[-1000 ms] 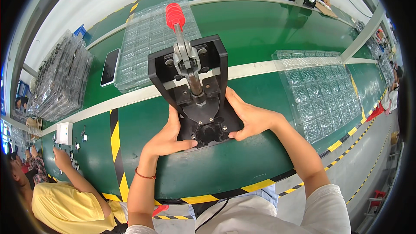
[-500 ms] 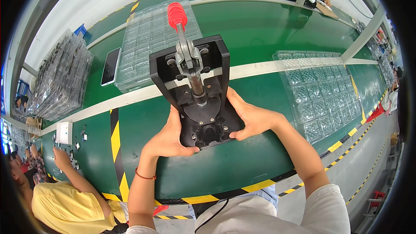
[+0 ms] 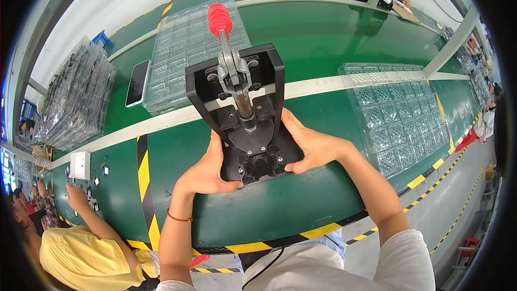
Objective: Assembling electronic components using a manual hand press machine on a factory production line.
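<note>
A black toggle clamp press point(image 3: 253, 143) stands upright on the green workbench in front of me, its metal lever topped by a red ribbed handle point(image 3: 219, 20). My left hand point(image 3: 207, 170) grips the left side of its base, thumb along the front edge. On the opposite side my right hand point(image 3: 312, 148) holds the base, its thumb resting at the front right corner. Some fingers of both hands are hidden behind the fixture. A dark recessed seat with small screws shows at the front of the base.
Clear plastic blister trays point(image 3: 186, 48) lie behind the press, with another tray point(image 3: 401, 118) to the right. A phone point(image 3: 138, 83) and a tall tray stack point(image 3: 78, 94) are at the left. Beside me a person in yellow point(image 3: 86, 256) works near a white box point(image 3: 80, 165).
My left thumb has shifted slightly left along the base's front edge. The press and my right hand look practically unmoved.
</note>
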Tool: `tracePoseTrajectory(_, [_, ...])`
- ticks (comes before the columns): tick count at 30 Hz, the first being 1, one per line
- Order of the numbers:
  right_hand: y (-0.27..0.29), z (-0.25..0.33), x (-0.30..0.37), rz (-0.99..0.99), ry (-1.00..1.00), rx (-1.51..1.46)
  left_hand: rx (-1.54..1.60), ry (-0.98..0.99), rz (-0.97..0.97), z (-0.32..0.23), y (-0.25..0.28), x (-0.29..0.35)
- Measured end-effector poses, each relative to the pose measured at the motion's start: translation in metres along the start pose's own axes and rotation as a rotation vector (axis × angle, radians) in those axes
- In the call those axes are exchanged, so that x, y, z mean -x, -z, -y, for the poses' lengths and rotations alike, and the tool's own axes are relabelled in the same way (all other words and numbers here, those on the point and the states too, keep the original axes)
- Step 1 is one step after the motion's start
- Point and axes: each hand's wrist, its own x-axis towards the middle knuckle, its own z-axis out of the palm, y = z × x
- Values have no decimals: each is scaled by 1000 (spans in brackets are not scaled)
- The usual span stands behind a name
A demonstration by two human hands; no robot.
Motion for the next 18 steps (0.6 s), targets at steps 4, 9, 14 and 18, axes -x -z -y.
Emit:
tracePoseTrajectory(4, [0, -2, 0, -3, -1, -3, 34, 9, 0, -1, 0, 0])
tracePoseTrajectory(9, [0, 0, 0, 6, -11, -10, 7, 21, -8, -4, -2, 1])
tracePoseTrajectory(14, [-1, -3, 1, -3, 1, 14, -22, 38, -11, -6, -2, 0])
tracePoseTrajectory(18, [0, -1, 1, -4, -6, 10, 0, 3, -2, 0, -2, 1])
